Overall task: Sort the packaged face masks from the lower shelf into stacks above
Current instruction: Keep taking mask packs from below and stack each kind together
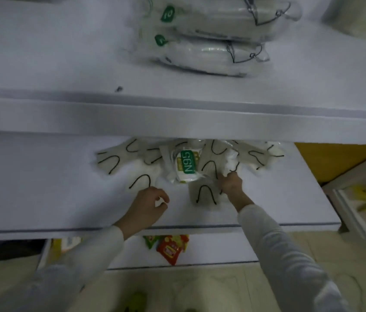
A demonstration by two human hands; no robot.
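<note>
Right hand (230,183) pinches a clear-wrapped white mask (210,162) just right of the green-labelled N95 packet (187,164); left hand (149,204), below-left, curls loosely, empty. Overlapping neighbouring packets (202,194) may drag along.

Upper shelf (177,118) overhangs mask pile (188,163); front lies open.

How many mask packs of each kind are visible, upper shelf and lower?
Green-tagged bundles stacked on the upper shelf: 2
N95-labelled pack on the lower shelf: 1
Black-loop packs in the lower pile: overlapping and partly hidden under the upper shelf, so cannot count
Total countable: 3
</note>
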